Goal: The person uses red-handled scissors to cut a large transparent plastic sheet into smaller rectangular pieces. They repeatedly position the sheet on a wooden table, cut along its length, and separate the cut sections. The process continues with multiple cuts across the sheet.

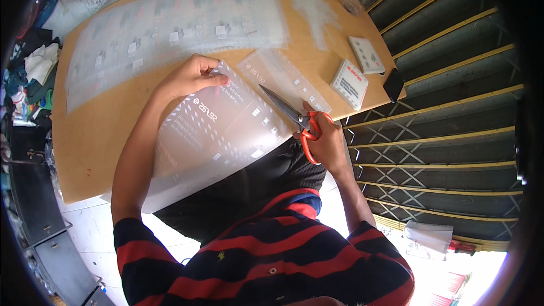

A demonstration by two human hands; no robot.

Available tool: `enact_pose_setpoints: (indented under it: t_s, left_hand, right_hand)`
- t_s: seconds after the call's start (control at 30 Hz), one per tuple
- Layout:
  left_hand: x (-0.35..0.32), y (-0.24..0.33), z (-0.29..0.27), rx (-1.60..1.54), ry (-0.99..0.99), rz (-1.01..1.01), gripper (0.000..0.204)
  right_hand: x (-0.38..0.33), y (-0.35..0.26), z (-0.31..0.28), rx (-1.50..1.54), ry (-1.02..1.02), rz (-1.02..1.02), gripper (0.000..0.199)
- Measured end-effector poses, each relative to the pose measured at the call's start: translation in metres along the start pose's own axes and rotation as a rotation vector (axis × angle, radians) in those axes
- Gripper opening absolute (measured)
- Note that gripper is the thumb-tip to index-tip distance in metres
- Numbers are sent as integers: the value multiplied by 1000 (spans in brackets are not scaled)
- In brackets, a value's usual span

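Observation:
My left hand (199, 75) pinches the upper edge of a translucent printed plastic sheet (226, 127). The sheet hangs over the table's near edge and my lap, with white striped bands and small white marks on it. In my right hand (326, 146) are scissors (279, 102) with orange handles and dark blades, my fingers through the loops. Their blades point up and left along the sheet's right edge; I cannot tell whether they touch it. Just beyond the blades, a separate translucent printed piece (272, 68) lies flat on the wooden table (90, 161).
Large printed plastic sheets (164, 20) are spread across the far left. Clear plastic strips (309, 3) lie in a heap at the back. Two white boxes (349, 86) and a dark phone-like object (393, 85) sit at the right edge, beside a folding metal gate (442, 130).

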State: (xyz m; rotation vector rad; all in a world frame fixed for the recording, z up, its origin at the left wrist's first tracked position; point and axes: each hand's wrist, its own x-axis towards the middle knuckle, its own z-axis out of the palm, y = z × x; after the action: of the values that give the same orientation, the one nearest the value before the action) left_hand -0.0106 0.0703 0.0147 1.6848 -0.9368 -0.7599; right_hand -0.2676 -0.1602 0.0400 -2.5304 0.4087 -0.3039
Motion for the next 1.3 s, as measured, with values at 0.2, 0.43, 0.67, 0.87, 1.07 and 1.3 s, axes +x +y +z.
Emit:
enact_pose_setpoints:
  t_s: [0.2,0.43,0.67,0.87,1.07,1.3]
  left_hand:
    - [2,-2,2,-44,1,13,28]
    - [8,-11,-5,117,-22,110,49]
    - [3,3,-1,-20,-77,68,49]
    - [-1,0,2,-8,9,101,40]
    - [4,-4,-2,-82,-70,115,39]
    - [2,-10,2,9,-65,98,39]
  right_hand:
    - [10,15,-5,173,188,36,17]
    - [95,-32,-30,549,303,63,19]
    - [182,-110,28,573,12,-309,13]
    - [206,-168,105,279,-362,-624,19]
    - [225,-180,113,260,-387,-610,19]
    - [221,-160,97,363,-299,-573,20]
